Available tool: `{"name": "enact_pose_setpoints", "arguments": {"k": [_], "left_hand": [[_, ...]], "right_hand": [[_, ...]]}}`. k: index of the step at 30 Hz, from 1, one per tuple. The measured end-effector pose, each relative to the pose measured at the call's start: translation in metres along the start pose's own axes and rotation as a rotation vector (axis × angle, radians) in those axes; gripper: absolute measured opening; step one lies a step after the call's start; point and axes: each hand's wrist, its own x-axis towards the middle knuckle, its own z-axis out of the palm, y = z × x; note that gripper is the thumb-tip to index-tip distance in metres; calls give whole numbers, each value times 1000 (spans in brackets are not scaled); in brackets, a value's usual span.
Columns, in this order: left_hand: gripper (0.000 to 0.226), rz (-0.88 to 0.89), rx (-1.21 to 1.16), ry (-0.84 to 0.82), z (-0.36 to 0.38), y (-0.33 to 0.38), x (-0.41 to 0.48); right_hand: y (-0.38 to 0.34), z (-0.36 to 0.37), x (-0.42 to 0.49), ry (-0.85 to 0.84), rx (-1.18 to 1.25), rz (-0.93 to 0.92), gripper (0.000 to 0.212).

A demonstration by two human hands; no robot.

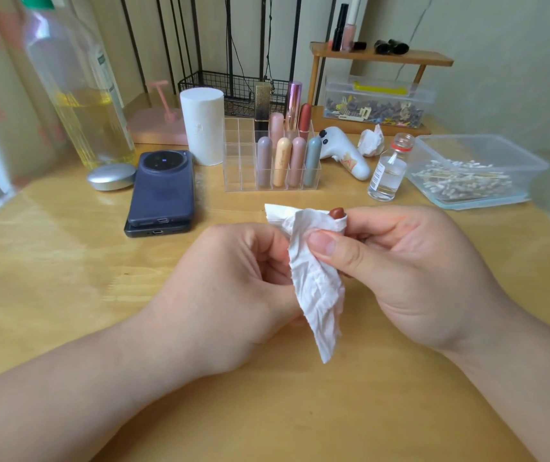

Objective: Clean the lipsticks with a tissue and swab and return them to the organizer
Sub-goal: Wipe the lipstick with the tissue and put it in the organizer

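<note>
Closely, R fingers (327, 243) pinch tissue (317, 288), lipstick (337, 213) inside

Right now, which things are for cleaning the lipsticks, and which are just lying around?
For the job: lipstick, tissue, organizer, swab tub, small clear bottle, tissue roll.

Just lying about: phones, big bottle, silver case, white gadget, box of clips.

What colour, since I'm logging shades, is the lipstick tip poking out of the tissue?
The lipstick tip is reddish brown; the head view shows it.
</note>
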Motion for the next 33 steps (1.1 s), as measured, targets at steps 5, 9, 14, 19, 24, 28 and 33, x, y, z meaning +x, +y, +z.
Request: {"name": "enact_pose_setpoints", "arguments": {"k": [5,9,14,19,24,28,33], "left_hand": [[13,15,-263,-246,-7,-3,5],[12,30,-370,-426,-5,-2,5],[21,54,-35,-111,4,-9,0],[27,116,187,165,2,1,-6],[19,178,240,151,2,9,-8],[29,191,160,56,0,7,-6],[10,130,-28,-168,-7,-4,1]], "right_hand": [[-3,-3,1,-92,164,16,15],[-5,-5,1,-137,200,21,16],[1,-3,1,-41,-16,-79,12],[-2,1,-2,-37,-249,-250,21],[-8,-1,-3,-74,-314,-302,14],[-8,-2,-2,-90,-291,-294,9],[-7,-1,-4,-127,-19,-176,7]]}}
